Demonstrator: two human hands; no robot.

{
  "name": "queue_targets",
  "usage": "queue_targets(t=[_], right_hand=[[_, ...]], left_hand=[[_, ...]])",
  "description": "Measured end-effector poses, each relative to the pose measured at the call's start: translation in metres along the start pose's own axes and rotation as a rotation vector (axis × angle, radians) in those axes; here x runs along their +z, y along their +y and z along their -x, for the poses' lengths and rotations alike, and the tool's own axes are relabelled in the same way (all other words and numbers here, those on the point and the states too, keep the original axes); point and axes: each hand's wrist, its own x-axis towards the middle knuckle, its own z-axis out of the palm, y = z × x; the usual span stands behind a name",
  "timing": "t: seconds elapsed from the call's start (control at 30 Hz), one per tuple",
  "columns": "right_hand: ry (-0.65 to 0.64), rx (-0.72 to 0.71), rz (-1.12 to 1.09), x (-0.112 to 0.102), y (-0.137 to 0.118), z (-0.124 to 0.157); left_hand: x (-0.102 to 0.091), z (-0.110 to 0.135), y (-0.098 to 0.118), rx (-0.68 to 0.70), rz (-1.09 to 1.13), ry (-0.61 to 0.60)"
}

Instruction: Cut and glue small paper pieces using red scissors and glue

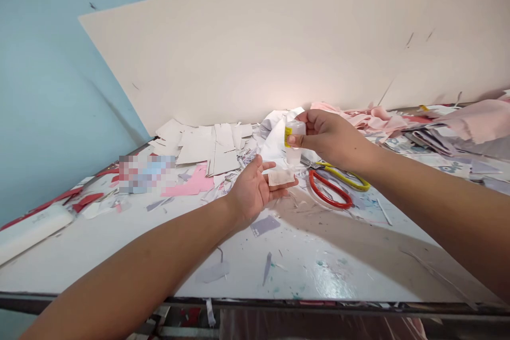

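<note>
My right hand (324,135) grips a small translucent plastic bottle (295,135) with a yellow label, its narrower end pointing down. Just below and to the left, my left hand (258,186) is held palm up with the fingers stretched out. A pale strip (281,177) lies on or around one of its fingers; which of the two I cannot tell. The bottle's lower end is close above that strip. To the right of my left hand lie scissors with a red handle loop (330,191) and a yellow one (346,176); their blades are mostly hidden.
White card pieces (197,146) and pink scraps (193,181) lie at the back left. Pink cloth (376,119) is heaped along the back right. A pale panel (287,42) stands behind the table (319,268), whose front edge runs below my arms.
</note>
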Motion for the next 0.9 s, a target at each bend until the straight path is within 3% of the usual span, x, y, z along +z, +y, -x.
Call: queue_targets(t=[0.9], right_hand=[[0.053, 0.004, 0.035, -0.0018, 0.0048, -0.0037]], left_hand=[[0.0039, 0.0037, -0.0017, -0.025, -0.075, -0.048]])
